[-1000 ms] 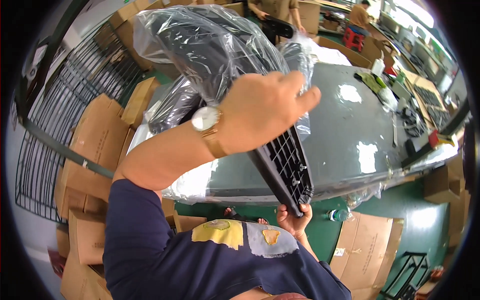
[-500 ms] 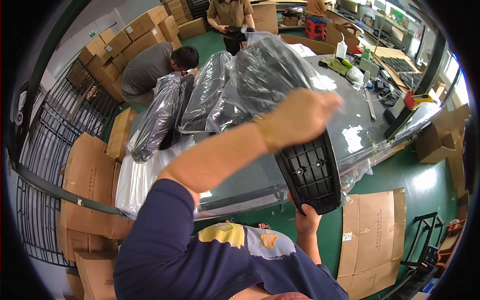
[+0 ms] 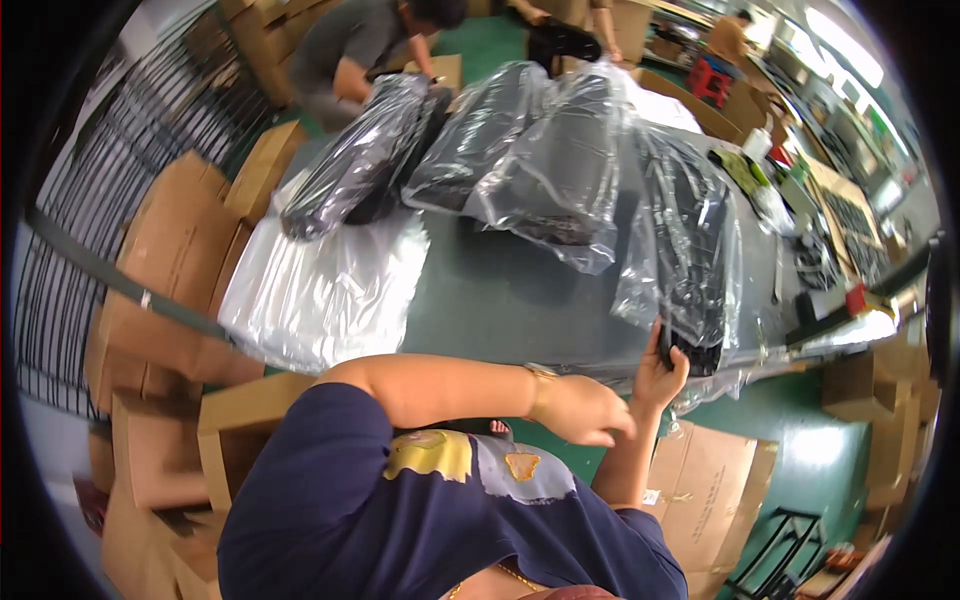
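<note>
My right hand grips the near end of a long black plastic panel at the table's right side. A clear plastic bag covers most of that panel, leaving the ribbed near end bare. My left hand, with a gold band on its wrist, is in front of my body beside my right forearm. Its fingers are loosely bent and slightly apart, holding nothing. Farther left on the grey table lie other bagged black panels: one near the middle, another beside it, and one at the left.
Flat clear bags are stacked at the table's left front. A person in grey bends behind the table; another person's hands show farther back. Cardboard boxes stand left, and flattened cardboard lies right. A metal strip and tools lie far right.
The bag has come down over the black panel, which now lies farther right. My left hand has drawn back from above the panel toward my body. The view has shifted.
</note>
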`<state>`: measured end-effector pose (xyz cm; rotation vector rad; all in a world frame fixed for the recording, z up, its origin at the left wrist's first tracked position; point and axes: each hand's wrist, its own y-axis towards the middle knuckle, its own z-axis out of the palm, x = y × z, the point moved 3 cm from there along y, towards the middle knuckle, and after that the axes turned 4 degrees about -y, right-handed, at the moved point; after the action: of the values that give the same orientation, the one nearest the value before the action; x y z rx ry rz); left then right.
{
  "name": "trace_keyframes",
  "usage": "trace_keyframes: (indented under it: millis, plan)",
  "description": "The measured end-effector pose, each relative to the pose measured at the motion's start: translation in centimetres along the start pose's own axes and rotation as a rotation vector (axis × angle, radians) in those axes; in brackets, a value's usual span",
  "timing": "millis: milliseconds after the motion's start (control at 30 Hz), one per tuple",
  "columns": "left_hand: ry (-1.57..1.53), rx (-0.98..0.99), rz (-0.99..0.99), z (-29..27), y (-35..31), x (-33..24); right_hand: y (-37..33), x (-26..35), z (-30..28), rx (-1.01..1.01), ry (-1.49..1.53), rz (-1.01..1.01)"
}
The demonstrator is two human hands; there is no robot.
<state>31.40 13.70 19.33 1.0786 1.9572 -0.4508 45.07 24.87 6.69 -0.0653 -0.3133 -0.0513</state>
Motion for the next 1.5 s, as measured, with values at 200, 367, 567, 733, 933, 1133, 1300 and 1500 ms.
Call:
trace_keyframes:
  millis: [200, 367, 567, 733, 933, 1133, 1300, 1500]
  plan:
    - [-0.022, -0.631, -0.796, 1.3, -19.1, 7.4, 14.2, -4.2, -6.2, -0.040, -0.103, 0.325]
    - [-0.291, -1.138, -1.315, 14.1, -35.8, 5.7, 12.0, -13.8, -5.2, -0.016, -0.471, 0.503]
    - [-0.823, -1.535, -1.371, 29.4, -39.9, 2.6, -0.6, -18.6, -1.9, -0.098, -0.954, 0.416]
    - [-1.041, -1.783, -1.300, 33.3, -43.2, 1.4, -9.6, -23.7, 2.2, 0.374, -1.386, 0.556]
    - [-1.134, -2.285, -1.140, 36.4, -53.5, 4.0, -23.6, -37.3, 10.0, 1.281, -1.588, 0.784]
    - [-1.597, -2.505, -1.130, 46.3, -63.8, 14.4, -35.0, -52.1, 15.5, 2.104, -1.672, 0.119]
    - [-1.483, -2.109, -1.699, 55.9, -69.5, 23.2, -43.7, -64.6, 16.7, 2.393, -1.547, -0.318]
    - [-1.636, -2.252, -1.464, 56.5, -75.0, 33.4, -37.7, -70.2, 13.3, 2.190, -2.140, -0.730]
